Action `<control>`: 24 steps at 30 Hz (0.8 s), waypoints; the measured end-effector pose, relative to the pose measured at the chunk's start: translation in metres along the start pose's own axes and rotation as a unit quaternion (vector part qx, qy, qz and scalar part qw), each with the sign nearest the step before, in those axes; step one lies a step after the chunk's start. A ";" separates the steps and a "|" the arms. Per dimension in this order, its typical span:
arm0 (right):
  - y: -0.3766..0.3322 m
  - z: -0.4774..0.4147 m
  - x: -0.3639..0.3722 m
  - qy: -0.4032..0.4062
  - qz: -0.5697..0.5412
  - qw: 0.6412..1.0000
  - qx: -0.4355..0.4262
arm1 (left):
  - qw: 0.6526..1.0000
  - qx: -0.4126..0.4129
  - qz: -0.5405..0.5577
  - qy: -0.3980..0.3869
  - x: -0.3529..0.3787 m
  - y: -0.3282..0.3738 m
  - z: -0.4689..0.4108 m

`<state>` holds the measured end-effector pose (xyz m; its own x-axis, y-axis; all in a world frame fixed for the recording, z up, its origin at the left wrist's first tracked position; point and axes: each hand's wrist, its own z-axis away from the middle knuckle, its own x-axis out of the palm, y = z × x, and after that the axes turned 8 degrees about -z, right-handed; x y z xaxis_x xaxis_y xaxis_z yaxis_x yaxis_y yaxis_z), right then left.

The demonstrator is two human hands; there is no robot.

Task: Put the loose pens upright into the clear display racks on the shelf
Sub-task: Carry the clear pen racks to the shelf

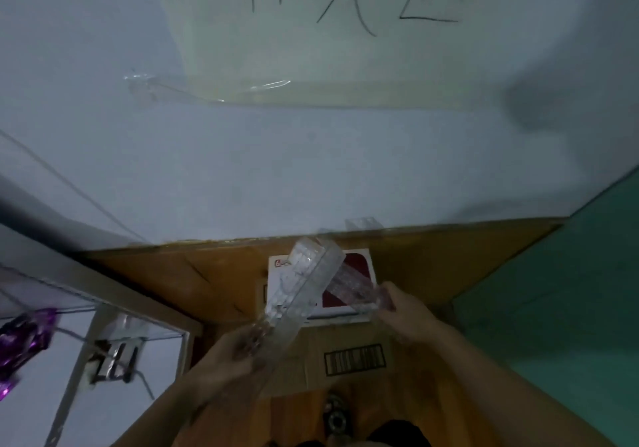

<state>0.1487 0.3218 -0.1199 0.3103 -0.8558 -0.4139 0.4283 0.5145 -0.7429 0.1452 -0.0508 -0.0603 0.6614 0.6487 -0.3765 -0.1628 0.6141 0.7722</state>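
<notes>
Two clear racks, both aloft over a box. Our left hand curls round one end of the long rack; our right hand grips the short rack. No pens visible. Risk: end-held, they may slip.

left hand grips clear rack; right hand grips second rack

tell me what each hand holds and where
Left hand grips a long clear plastic rack by its near end; right hand grips a second clear plastic rack likewise.
</notes>
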 end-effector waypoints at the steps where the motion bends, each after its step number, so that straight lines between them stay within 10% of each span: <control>1: 0.003 0.016 0.001 0.012 -0.046 0.999 0.004 | 1.000 0.012 0.015 -0.004 0.004 0.004 -0.003; 8: 0.015 0.093 0.026 0.149 -0.200 0.967 0.050 | 0.989 0.098 0.057 -0.092 0.016 0.038 -0.020; 14: -0.015 0.152 0.080 0.302 -0.448 0.840 0.044 | 0.979 0.133 0.109 -0.109 0.012 0.054 0.000; 24: -0.047 0.303 0.170 0.482 -0.498 0.721 0.001 | 0.951 0.145 0.129 -0.240 0.066 0.067 0.046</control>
<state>0.4387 0.1684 0.0046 -0.8854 -0.4401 0.1497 0.0336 -0.3818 -0.9236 0.2117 0.0126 -0.0100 0.8962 0.4383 0.0680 -0.2025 0.2679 0.9419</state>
